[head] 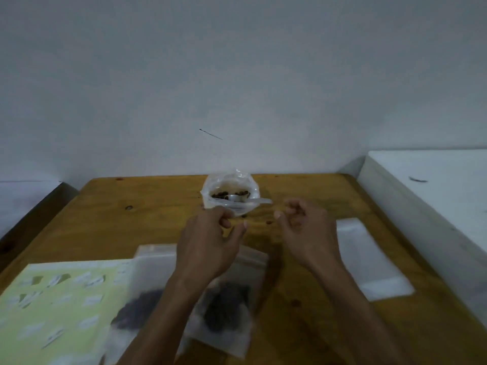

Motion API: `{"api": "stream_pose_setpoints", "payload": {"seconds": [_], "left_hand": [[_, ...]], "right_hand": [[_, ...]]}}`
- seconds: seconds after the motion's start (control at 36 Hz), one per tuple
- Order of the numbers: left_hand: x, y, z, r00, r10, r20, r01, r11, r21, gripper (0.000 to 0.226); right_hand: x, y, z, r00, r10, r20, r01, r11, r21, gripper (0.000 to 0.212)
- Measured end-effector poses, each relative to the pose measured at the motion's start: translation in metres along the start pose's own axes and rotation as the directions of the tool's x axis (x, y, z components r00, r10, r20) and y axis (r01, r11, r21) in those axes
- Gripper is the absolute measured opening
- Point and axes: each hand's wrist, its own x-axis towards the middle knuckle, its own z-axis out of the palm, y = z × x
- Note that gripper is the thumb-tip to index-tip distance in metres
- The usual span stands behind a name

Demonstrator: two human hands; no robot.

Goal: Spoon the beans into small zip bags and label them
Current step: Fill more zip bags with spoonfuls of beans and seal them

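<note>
Open bag of beans (229,194) w/ spoon (246,202) at table's (147,219) far edge; two filled zip bags (224,304) near edge, label sheet (60,293) beside. Left hand (210,241) & right hand (305,230) hover between, fingers loosely curled, holding nothing

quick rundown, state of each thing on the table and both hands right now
bean bag: open at the top, beans inside, spoon in it
spoon: resting in the bean bag, handle sticking out right
two zip bags: lying flat, dark beans inside
empty zip bags: flat, unfilled
label sheet: flat, some labels gone
left hand: fingers curled, apparently empty
right hand: loosely curled, empty
</note>
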Motion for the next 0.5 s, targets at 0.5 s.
{"api": "stream_pose_setpoints", "payload": {"seconds": [0.5], "left_hand": [[0.037, 0.086, 0.181, 0.938, 0.078, 0.337, -0.148, 0.971, 0.188, 0.037]], "right_hand": [[0.02, 0.136, -0.072, 0.945, 0.314, -0.091, -0.326, 0.873, -0.362, 0.07]]}}
